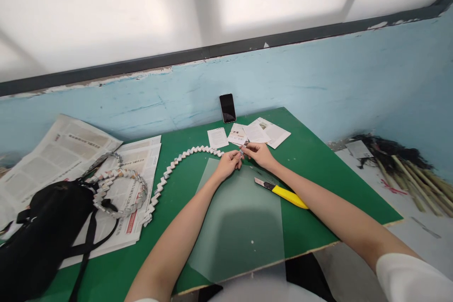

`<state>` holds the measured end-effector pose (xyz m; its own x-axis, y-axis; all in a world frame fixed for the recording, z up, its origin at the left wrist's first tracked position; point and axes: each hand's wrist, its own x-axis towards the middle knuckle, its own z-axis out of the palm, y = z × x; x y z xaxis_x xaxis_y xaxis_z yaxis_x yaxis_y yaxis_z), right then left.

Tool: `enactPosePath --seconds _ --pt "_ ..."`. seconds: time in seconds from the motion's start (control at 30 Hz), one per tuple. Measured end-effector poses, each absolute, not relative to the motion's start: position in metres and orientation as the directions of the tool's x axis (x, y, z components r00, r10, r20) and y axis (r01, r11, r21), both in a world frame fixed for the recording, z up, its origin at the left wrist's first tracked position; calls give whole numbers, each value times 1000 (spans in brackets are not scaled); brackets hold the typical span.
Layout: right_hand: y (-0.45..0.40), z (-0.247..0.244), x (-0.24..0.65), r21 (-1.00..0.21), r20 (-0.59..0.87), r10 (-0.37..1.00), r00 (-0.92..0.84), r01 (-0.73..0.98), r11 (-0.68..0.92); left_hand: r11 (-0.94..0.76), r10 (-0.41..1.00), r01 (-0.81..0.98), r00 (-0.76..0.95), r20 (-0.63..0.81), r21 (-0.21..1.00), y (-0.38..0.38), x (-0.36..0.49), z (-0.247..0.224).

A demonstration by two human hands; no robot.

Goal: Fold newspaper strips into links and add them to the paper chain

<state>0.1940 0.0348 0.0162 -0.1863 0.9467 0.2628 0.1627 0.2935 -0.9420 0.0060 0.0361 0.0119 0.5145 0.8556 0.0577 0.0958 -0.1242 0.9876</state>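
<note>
My left hand [230, 163] is closed on the end of a folded paper chain [173, 163], which curves left across the green table [304, 151]. Fingertip to fingertip with it, my right hand [259, 153] pinches a small piece of paper whose shape is hard to make out. Both hands are above the far edge of a translucent sheet [244, 217]. A yellow utility knife [288, 196] lies beside my right forearm, its blade pointing left. Cut pieces of printed paper [217, 138] rest just beyond my hands.
A phone [227, 108] leans against the blue wall. Newspapers [81, 137], a coiled paper chain [122, 193] and a black bag [53, 226] with straps occupy the left. Sticks [417, 179] lie on the floor at right, beyond the table edge.
</note>
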Motion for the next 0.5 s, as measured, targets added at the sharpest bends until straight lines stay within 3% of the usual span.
enactPosePath --seconds 0.2,0.5 --pt "35 14 192 -819 467 871 -152 297 491 -108 860 89 508 48 990 38 7 11" --pt "35 9 196 -507 778 617 -118 462 728 -64 856 58 516 25 996 40 6 9"
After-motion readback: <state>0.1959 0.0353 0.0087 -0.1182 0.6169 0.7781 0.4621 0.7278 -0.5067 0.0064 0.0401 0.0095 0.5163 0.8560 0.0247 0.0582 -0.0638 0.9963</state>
